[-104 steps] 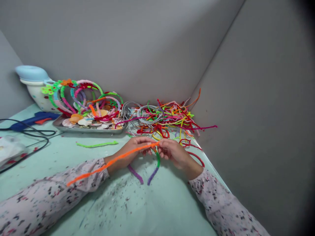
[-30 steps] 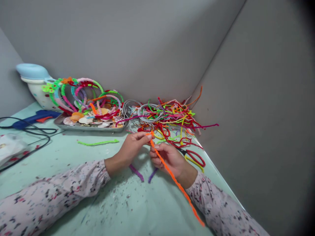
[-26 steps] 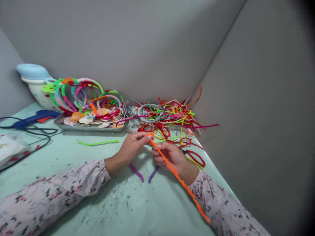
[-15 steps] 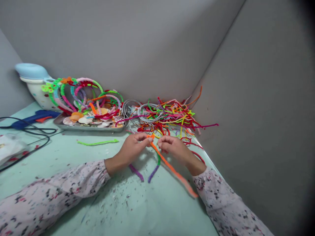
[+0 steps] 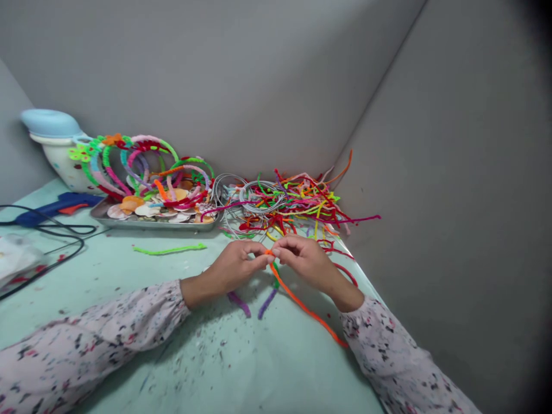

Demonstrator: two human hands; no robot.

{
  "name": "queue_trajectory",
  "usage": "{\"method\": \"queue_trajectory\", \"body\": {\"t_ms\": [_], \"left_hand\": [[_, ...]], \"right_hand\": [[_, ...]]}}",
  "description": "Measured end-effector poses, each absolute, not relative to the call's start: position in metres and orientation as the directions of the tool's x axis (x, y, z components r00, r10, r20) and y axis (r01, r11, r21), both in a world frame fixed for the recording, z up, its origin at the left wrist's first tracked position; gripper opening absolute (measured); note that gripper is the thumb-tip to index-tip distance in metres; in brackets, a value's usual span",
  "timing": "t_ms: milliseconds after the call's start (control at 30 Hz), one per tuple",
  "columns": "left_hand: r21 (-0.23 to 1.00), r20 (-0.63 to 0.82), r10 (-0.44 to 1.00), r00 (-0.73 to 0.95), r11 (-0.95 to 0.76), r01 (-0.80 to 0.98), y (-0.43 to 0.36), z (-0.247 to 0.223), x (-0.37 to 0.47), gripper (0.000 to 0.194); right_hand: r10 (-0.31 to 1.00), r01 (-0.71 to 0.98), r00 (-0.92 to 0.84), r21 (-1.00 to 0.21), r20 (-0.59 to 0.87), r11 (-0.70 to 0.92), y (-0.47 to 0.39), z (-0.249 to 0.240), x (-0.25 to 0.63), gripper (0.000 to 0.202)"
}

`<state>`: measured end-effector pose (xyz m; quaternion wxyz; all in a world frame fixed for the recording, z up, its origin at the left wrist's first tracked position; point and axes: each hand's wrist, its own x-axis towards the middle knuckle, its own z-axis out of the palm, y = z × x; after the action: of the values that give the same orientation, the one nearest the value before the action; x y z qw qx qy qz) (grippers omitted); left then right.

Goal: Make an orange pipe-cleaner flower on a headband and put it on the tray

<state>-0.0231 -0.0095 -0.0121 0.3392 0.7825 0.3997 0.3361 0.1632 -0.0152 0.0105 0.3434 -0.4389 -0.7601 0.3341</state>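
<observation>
An orange pipe cleaner is pinched at its upper end between my left hand and my right hand. Its long tail runs down to the right, near my right sleeve. Both hands have thumb and fingers closed on the small orange end, which the fingertips partly cover. Below the hands, two purple ends show on the table: a purple pipe cleaner end and a purple and green one. Their upper parts are hidden behind my hands, so I cannot tell what they belong to.
A metal tray holds shells and fuzzy headbands. Right of it lie wire rings and a tangle of pipe cleaners. A green pipe cleaner, a blue glue gun with a black cable, and a lidded container sit leftward.
My right hand has moved left to the orange pipe cleaner and now pinches its end beside my left fingers. The orange tail has swung slightly and hangs more curved.
</observation>
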Motion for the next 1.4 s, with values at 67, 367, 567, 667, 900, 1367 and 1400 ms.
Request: {"method": "queue_trajectory", "body": {"t_ms": [67,367,567,667,900,1367,1400], "left_hand": [[0.79,0.239,0.846,0.477,-0.455,0.411,-0.009,-0.012,-0.024,0.025],[0.813,0.189,0.849,0.493,-0.417,0.406,-0.012,-0.019,-0.019,0.024],[0.864,0.098,0.838,0.537,-0.339,0.371,-0.012,-0.024,-0.02,0.021],[0.886,0.065,0.85,0.523,-0.29,0.362,-0.011,-0.023,-0.02,0.021],[0.965,0.059,0.891,0.45,-0.167,0.203,-0.006,-0.022,-0.02,0.027],[0.995,0.077,0.95,0.301,-0.094,0.042,-0.007,-0.013,-0.02,0.016],[0.994,0.08,0.95,0.301,-0.1,0.053,-0.007,-0.013,-0.02,0.016]], "right_hand": [[0.875,0.49,-0.409,-0.746,0.26,0.451,-0.017,0.013,0.164,0.015],[0.791,0.618,-0.499,-0.493,0.356,0.612,-0.022,0.007,0.162,0.009],[0.68,0.589,-0.635,-0.338,0.367,0.734,-0.026,0.007,0.162,0.013],[0.706,0.575,-0.595,-0.411,0.384,0.707,-0.022,0.004,0.161,0.013],[0.83,0.549,-0.398,-0.624,0.391,0.557,-0.012,-0.001,0.163,0.014],[0.963,0.392,-0.269,-0.909,0.033,0.141,-0.021,-0.002,0.148,0.018],[0.968,0.387,-0.251,-0.914,0.025,0.124,-0.021,-0.001,0.148,0.017]]}}
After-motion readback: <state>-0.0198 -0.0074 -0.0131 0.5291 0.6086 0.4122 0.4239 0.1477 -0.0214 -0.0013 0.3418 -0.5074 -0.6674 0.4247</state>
